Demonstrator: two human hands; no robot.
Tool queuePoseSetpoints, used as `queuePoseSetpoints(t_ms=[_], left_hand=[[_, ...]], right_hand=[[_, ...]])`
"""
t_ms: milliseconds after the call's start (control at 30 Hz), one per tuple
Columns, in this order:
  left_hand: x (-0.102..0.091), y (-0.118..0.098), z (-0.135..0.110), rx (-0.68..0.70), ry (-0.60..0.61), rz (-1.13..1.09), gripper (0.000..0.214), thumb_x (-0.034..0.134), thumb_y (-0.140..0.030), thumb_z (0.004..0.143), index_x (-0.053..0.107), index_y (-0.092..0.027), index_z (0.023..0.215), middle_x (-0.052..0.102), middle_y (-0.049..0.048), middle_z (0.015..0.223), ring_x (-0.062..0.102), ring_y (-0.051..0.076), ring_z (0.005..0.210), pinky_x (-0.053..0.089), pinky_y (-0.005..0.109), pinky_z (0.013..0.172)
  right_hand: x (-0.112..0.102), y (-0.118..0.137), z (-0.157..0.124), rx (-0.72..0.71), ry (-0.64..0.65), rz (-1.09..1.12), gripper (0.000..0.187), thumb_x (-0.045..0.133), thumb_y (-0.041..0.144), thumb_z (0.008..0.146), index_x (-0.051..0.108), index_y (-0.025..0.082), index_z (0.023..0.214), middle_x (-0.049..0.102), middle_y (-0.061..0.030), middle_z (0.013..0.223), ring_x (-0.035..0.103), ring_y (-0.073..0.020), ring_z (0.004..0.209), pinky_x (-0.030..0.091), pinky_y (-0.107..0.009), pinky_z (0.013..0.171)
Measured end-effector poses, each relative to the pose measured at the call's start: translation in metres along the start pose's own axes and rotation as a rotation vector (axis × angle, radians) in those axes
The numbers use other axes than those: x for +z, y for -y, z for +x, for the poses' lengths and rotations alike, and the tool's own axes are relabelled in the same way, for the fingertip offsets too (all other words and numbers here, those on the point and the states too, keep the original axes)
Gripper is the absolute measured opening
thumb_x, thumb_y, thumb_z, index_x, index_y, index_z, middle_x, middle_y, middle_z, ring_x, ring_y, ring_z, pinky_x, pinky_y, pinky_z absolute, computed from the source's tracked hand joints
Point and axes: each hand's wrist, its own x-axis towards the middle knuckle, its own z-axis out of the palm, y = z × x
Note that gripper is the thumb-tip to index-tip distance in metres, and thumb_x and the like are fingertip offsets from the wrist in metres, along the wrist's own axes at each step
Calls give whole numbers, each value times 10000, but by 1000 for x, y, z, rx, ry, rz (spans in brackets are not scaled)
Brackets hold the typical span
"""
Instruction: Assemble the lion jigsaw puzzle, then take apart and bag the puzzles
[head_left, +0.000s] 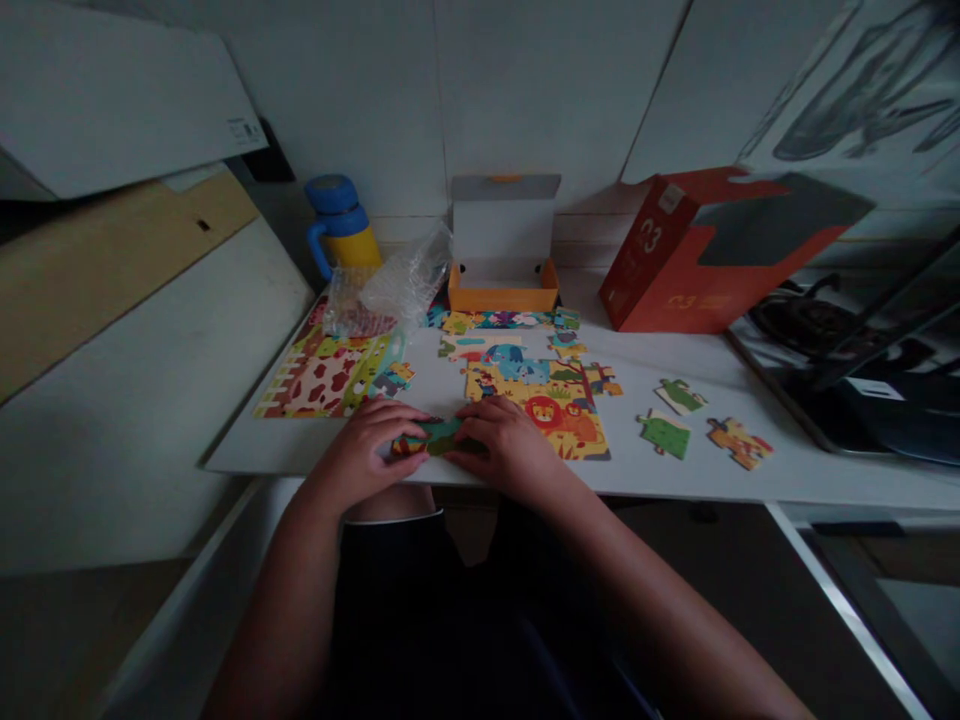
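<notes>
Left hand (367, 445) and right hand (506, 447) are closed by thumb and fingers on opposite ends of a small green-and-orange cardboard puzzle section (436, 436) near the front edge of the white tabletop (645, 365). Just beyond the right hand lies a yellow-and-blue animal jigsaw (536, 385); an open orange cardboard box (502, 298) stands behind it.

A room that looks like part of a home: a white table (637, 368) against a pale panelled wall (360, 100), with a colourful animal jigsaw puzzle (566, 412), a blue-and-yellow jug (352, 242) and a red carton (667, 285) sharing its top.
</notes>
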Motion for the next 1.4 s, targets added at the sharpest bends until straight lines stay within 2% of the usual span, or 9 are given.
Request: queuePoseSetpoints(t_ms=[100, 400, 667, 867, 1067, 1200, 1400], left_hand=[[2, 3, -1, 5, -15, 2, 214, 801, -304, 906, 762, -290, 1116, 776, 55, 1259, 685, 265, 1194, 518, 521, 1086], [3, 4, 0, 40, -7, 21, 185, 793, -314, 929, 770, -286, 1110, 779, 58, 1263, 695, 266, 1191, 517, 511, 1083], [4, 1, 1, 46, -1, 58, 172, 779, -291, 927, 758, -292, 1097, 775, 42, 1280, 700, 267, 1194, 472, 523, 1125], [7, -7, 4, 61, -5, 85, 135, 749, -283, 945, 743, -275, 1079, 765, 53, 1274, 681, 265, 1185, 491, 522, 1106], [9, -16, 6, 37, -7, 102, 114, 705, -250, 954, 744, -263, 1061, 754, 58, 1275, 660, 269, 1191, 511, 506, 1084], [7, -16, 4, 20, -21, 87, 159, 679, -247, 961, 739, -262, 1108, 754, 60, 1270, 666, 268, 1189, 510, 495, 1084], [7, -16, 1, -18, -31, 72, 130, 651, -239, 980, 733, -250, 1080, 750, 66, 1273, 672, 262, 1175, 507, 484, 1087]], right_hand=[[-1, 1, 1, 12, 1, 0, 162, 784, 389, 951, 760, 241, 1011, 748, -86, 1221, 631, -279, 1173, 506, -467, 1056], [1, 5, 1, 78, 15, -48, 218, 815, 402, 923, 719, 231, 1018, 704, -96, 1193, 604, -277, 1132, 517, -449, 1019], [0, 8, -2, 103, 18, -80, 235, 797, 420, 935, 700, 234, 1041, 692, -102, 1224, 603, -285, 1153, 508, -446, 1032], [-1, 6, -6, 103, 10, -63, 236, 762, 437, 964, 701, 230, 1061, 698, -96, 1224, 600, -275, 1138, 507, -445, 1028], [1, 5, -9, 115, -3, -72, 238, 759, 442, 966, 705, 226, 1050, 698, -86, 1222, 596, -265, 1123, 505, -430, 1008], [2, 6, -9, 116, -6, -79, 233, 761, 441, 966, 705, 234, 1057, 698, -78, 1205, 595, -262, 1118, 499, -429, 1008], [1, 8, -10, 100, -10, -103, 205, 755, 408, 971, 705, 225, 1048, 704, -90, 1183, 596, -270, 1114, 503, -432, 1008]])
